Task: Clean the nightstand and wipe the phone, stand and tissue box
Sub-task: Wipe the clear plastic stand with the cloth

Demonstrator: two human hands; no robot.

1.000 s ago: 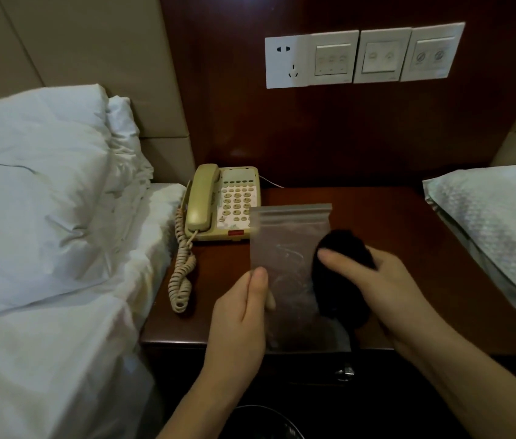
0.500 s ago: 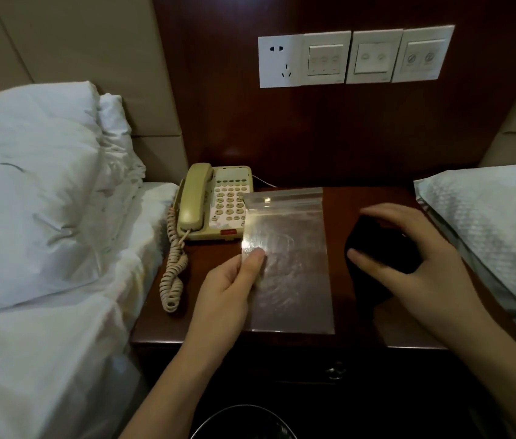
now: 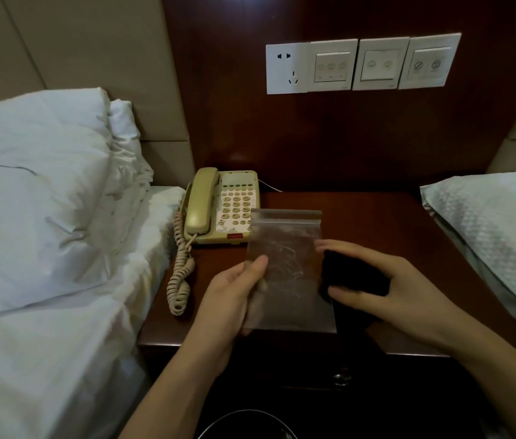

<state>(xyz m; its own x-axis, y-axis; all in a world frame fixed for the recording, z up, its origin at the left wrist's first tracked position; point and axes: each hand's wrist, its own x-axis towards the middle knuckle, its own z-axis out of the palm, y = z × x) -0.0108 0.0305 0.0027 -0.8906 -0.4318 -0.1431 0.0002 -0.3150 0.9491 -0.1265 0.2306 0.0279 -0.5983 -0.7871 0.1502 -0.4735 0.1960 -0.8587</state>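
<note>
A dark wooden nightstand [image 3: 377, 223] stands between two beds. On its back left corner sits a beige phone [image 3: 221, 207], handset on its cradle, coiled cord [image 3: 180, 274] hanging down the left side. My left hand [image 3: 231, 296] pinches a clear zip bag [image 3: 285, 267] by its left edge and holds it upright above the nightstand's front. My right hand [image 3: 386, 289] grips a black cloth [image 3: 351, 274] pressed against the bag's right edge. No stand or tissue box is in view.
A white pillow and duvet [image 3: 44, 201] lie on the left bed, and a patterned pillow [image 3: 497, 229] overhangs the nightstand's right side. A socket and switch panel [image 3: 361, 64] is on the wooden wall. A dark round bin [image 3: 247, 426] sits below the drawer knob [image 3: 340, 380].
My right hand has brought the black cloth back left from the nightstand's right part to the bag's right edge. The bag has lifted off the surface in my left hand.
</note>
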